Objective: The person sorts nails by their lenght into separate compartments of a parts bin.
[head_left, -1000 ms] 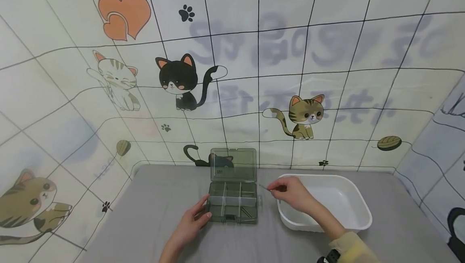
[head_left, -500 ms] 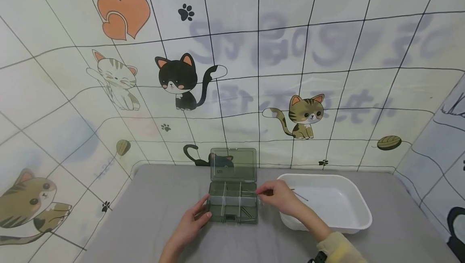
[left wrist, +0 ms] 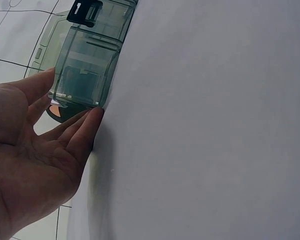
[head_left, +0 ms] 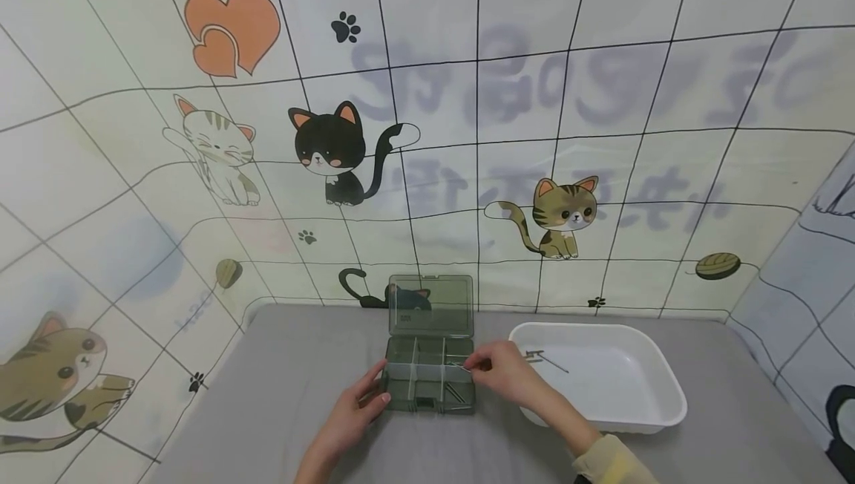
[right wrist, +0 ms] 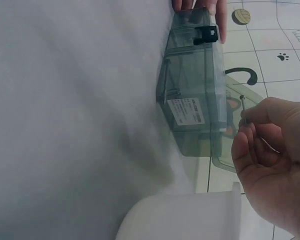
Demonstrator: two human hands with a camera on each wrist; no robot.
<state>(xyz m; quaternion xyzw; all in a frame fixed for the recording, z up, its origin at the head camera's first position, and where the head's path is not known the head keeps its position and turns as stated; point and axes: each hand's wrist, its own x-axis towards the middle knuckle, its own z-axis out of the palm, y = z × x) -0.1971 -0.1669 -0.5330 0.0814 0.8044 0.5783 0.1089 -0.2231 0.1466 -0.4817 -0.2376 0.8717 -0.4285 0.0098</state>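
A translucent green compartment box sits on the grey cloth, its lid raised against the wall. My left hand touches the box's left end with fairly straight fingers, seen at its corner in the left wrist view. Over the back right compartment, my right hand pinches a small metal nail between thumb and fingertips. Its small round head points up and away from the fingers in the right wrist view. Several dark nails lie in the front right compartment.
Right of the box stands a white tray, with several metal nails near its left side. Behind, a cloth wall printed with cats meets the table's back edge. A printed label is on the box's right end.
My right hand has moved left from the tray's edge to the box's back right compartment, carrying the nail. This has uncovered nails in the tray. My left hand stays at the box.
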